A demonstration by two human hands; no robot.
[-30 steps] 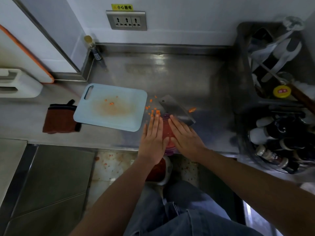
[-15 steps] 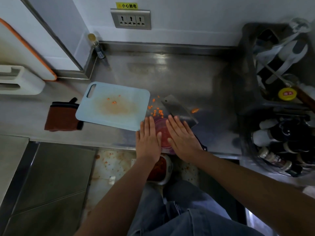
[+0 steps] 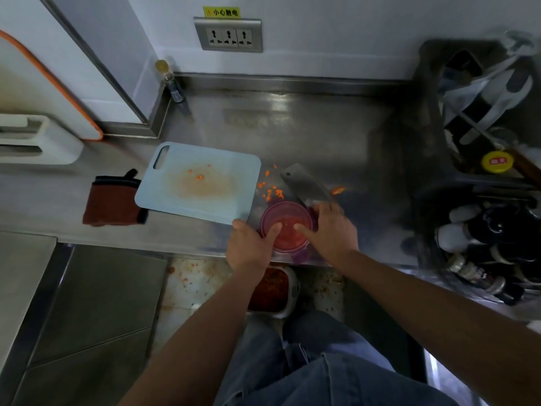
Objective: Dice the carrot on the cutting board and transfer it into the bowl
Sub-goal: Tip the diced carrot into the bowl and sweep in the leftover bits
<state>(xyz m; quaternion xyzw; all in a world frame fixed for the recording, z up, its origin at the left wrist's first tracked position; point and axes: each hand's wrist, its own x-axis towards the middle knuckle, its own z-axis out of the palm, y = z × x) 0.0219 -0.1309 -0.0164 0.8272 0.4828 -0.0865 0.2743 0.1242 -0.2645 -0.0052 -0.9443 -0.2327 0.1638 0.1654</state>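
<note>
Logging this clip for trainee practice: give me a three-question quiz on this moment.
1. True or false: the bowl stands on the cutting board.
2. Most loose carrot bits lie: A on the board; B on the counter between board and cleaver; C on the cleaver's blade.
3. Fill in: the left hand and right hand press their thumbs on the bowl's ___.
Key: 1 false; 2 B; 3 lid.

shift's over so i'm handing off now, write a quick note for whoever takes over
Left hand and right hand both grip the bowl, thumbs on top; orange carrot shows inside.
Cleaver lies on the counter behind it.
Done: dicing, most of the transfer.
Left: stray carrot bits on the counter, a few more on the cutting board.
</note>
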